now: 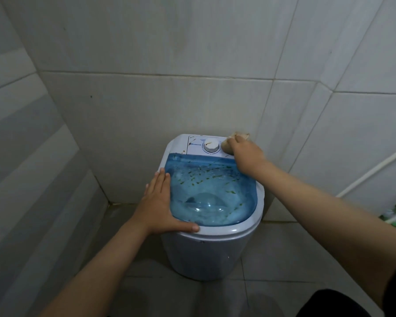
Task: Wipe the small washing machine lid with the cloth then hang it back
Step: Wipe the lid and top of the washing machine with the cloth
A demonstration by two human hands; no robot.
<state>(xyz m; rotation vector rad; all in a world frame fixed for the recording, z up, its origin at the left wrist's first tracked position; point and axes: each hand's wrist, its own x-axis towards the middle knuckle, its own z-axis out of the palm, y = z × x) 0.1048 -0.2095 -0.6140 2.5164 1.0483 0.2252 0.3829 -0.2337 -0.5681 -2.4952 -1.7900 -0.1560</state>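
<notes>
On the control panel (206,146), right hand (246,156) fingers closed on cloth (234,139), left hand (160,200) flat on lid (213,195).

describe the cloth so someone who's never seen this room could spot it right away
Find the small white washing machine in the tiled corner, then its control panel behind the blue lid. Right of the round dial, the right hand presses a crumpled beige cloth, the only soft thing there.
</notes>
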